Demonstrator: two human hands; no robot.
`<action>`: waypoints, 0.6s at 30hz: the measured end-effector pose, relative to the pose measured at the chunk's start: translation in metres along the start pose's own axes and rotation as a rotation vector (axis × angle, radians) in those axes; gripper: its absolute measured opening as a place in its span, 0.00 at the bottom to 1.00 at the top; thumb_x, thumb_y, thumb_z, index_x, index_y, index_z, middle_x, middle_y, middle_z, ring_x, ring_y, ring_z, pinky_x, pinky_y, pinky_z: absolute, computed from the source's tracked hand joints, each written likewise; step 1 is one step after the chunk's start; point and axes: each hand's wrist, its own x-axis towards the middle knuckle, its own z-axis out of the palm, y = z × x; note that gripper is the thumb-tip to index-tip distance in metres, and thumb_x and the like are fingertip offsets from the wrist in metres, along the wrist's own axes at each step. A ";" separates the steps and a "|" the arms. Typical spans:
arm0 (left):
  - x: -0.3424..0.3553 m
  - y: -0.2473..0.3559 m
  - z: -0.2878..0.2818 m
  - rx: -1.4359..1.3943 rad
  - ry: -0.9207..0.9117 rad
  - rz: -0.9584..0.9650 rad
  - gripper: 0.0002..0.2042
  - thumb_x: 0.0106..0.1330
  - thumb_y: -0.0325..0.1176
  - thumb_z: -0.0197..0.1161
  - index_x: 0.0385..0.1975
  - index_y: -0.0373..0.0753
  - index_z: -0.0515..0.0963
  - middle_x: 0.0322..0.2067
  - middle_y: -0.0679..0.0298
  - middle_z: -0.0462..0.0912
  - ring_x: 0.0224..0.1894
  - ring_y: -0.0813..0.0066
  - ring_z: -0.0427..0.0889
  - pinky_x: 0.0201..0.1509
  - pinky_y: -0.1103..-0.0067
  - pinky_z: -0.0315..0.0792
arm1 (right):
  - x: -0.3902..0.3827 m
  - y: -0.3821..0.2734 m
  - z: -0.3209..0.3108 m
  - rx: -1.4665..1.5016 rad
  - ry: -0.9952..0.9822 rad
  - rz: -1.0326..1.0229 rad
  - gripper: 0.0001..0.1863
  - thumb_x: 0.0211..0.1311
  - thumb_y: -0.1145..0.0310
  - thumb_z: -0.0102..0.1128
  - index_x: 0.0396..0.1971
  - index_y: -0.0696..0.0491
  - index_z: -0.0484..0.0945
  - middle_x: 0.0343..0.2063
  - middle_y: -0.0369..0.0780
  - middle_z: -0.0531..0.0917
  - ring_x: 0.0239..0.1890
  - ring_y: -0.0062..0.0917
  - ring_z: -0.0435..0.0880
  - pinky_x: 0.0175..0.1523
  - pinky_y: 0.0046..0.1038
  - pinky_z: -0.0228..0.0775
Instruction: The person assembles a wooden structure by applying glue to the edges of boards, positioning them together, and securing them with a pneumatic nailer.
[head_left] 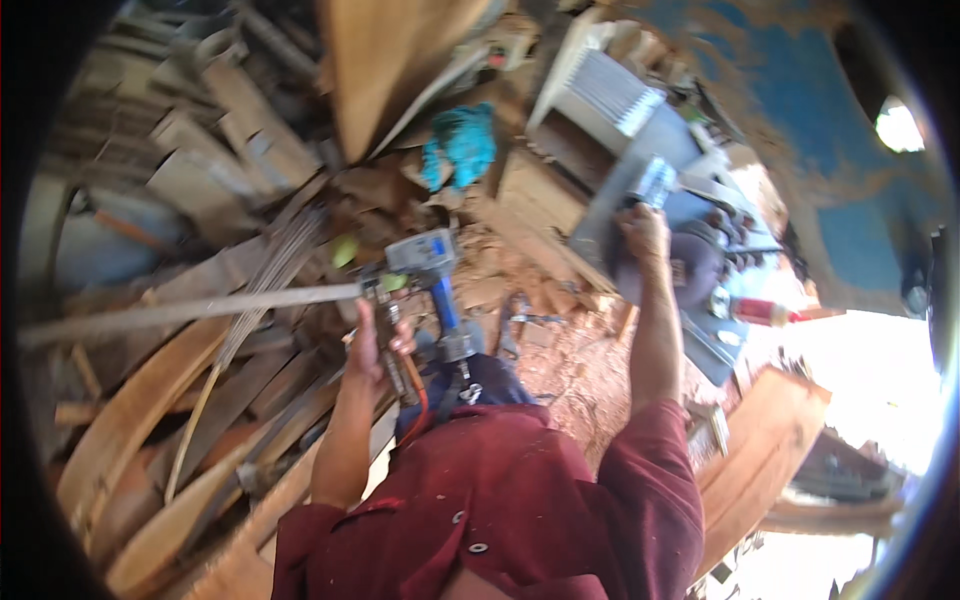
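My left hand (376, 342) grips a grey and blue pneumatic nail gun (440, 300) by its metal magazine, with an orange hose hanging below. A long pale strip (180, 310) runs leftward from beside the gun; I cannot tell whether my hand touches it. My right hand (644, 228) reaches up to the right, closed on a shiny silver-blue object (652, 178), too blurred to name, above a grey metal bench (700, 350). Beside that hand are a dull purple rounded machine part (690, 270) and a red and white cylinder (762, 310).
Wood offcuts and curved boards (130, 430) pile on the left. A tall board (375, 60) and teal gloves (460, 145) lie ahead. Sawdust covers the floor (570, 370). A blue weathered panel (800, 170) stands at the upper right, a plank (760, 440) at the lower right.
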 end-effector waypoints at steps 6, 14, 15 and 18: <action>0.010 -0.006 0.006 0.056 0.034 -0.081 0.34 0.67 0.68 0.49 0.59 0.44 0.71 0.29 0.63 0.75 0.27 0.74 0.72 0.35 0.72 0.72 | -0.029 0.017 -0.016 0.213 0.057 -0.016 0.13 0.49 0.64 0.73 0.32 0.54 0.81 0.34 0.47 0.82 0.36 0.39 0.82 0.45 0.37 0.75; 0.021 -0.006 0.022 0.039 -0.018 -0.134 0.29 0.66 0.65 0.55 0.54 0.49 0.73 0.32 0.64 0.70 0.31 0.74 0.71 0.41 0.72 0.71 | -0.139 -0.077 -0.034 2.411 -0.303 0.238 0.19 0.43 0.67 0.62 0.38 0.58 0.77 0.35 0.44 0.81 0.31 0.22 0.74 0.30 0.18 0.63; 0.023 -0.005 0.022 0.054 -0.019 -0.130 0.28 0.66 0.65 0.55 0.54 0.49 0.73 0.32 0.64 0.70 0.31 0.74 0.71 0.41 0.72 0.72 | -0.146 -0.088 -0.030 2.495 -0.375 0.239 0.17 0.42 0.68 0.59 0.36 0.54 0.77 0.34 0.45 0.80 0.29 0.24 0.72 0.27 0.20 0.61; 0.025 -0.001 0.024 0.076 -0.040 -0.141 0.28 0.66 0.65 0.54 0.52 0.49 0.72 0.32 0.65 0.69 0.30 0.75 0.71 0.40 0.73 0.72 | -0.164 -0.122 -0.030 2.536 -0.633 0.113 0.11 0.48 0.65 0.58 0.34 0.51 0.76 0.32 0.44 0.79 0.26 0.23 0.70 0.21 0.21 0.57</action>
